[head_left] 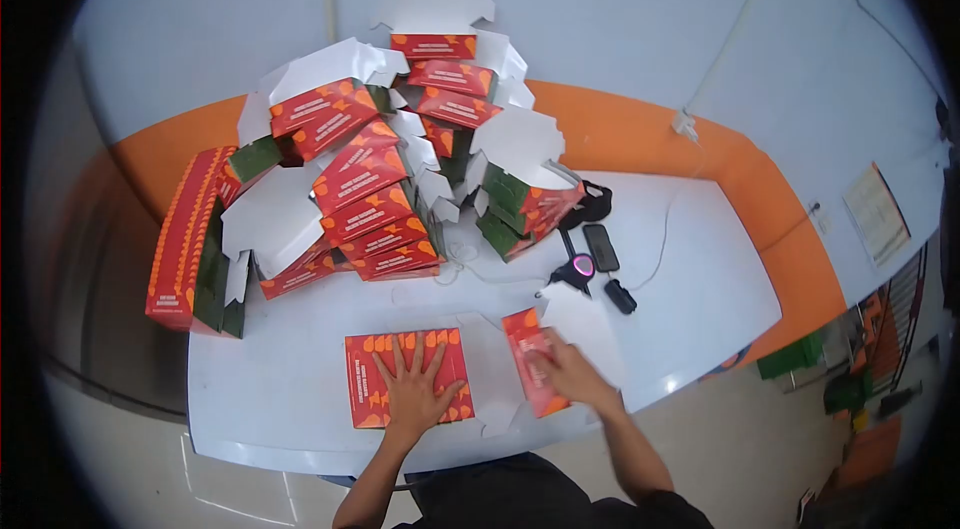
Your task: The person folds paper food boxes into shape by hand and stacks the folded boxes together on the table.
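Note:
A partly unfolded red and orange carton [363,399] lies near the table's front edge, its white inner flaps spread out to the right. My left hand [411,395] rests flat on the carton's patterned red panel with its fingers spread. On the right, my right hand [572,375] touches a narrower red panel [522,329] of the carton. Its fingers are bent and blurred, so their grip cannot be made out. White cardboard [493,369] shows between the two red panels.
Many red and green cartons with open white flaps are piled at the back left of the white table [690,229]. A phone [601,248], a small black device [620,296], a black strap [573,271] and a cable lie right of centre. An orange-edged partition stands behind.

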`<state>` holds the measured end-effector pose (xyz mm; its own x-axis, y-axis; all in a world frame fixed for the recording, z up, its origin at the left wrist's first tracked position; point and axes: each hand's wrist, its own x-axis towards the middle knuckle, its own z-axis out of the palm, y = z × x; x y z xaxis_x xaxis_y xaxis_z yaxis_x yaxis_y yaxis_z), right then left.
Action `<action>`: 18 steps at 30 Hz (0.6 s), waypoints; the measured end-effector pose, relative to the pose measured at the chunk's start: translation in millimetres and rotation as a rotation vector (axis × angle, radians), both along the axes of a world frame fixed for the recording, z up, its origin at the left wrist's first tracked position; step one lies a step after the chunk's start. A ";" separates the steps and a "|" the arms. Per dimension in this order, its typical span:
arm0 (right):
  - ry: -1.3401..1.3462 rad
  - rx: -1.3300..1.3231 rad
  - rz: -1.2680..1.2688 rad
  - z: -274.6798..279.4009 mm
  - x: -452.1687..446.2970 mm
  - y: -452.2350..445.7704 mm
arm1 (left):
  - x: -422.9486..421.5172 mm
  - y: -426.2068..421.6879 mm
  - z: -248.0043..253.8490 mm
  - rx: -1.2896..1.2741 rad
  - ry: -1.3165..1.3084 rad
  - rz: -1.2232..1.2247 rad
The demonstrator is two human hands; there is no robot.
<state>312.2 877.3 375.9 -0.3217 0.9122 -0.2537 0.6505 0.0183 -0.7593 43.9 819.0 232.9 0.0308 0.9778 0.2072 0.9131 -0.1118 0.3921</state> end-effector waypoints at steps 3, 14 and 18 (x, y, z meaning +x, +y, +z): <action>-0.032 0.061 -0.038 -95.6 -28.5 -11.8 | -1.7 -1.7 0.0 -0.005 0.034 -0.008; 0.020 0.079 -0.151 -152.1 -120.3 -32.5 | -38.8 -7.8 2.6 -0.055 0.058 -0.117; 0.067 0.064 -0.250 -148.4 -132.0 -38.8 | -52.0 1.2 24.6 -0.213 0.010 -0.162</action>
<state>180.2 838.5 227.5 -0.0979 0.9790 -0.1789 0.5893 -0.0878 -0.8031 -8.1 820.2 257.5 0.1913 0.9815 -0.0037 0.8938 -0.1726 0.4139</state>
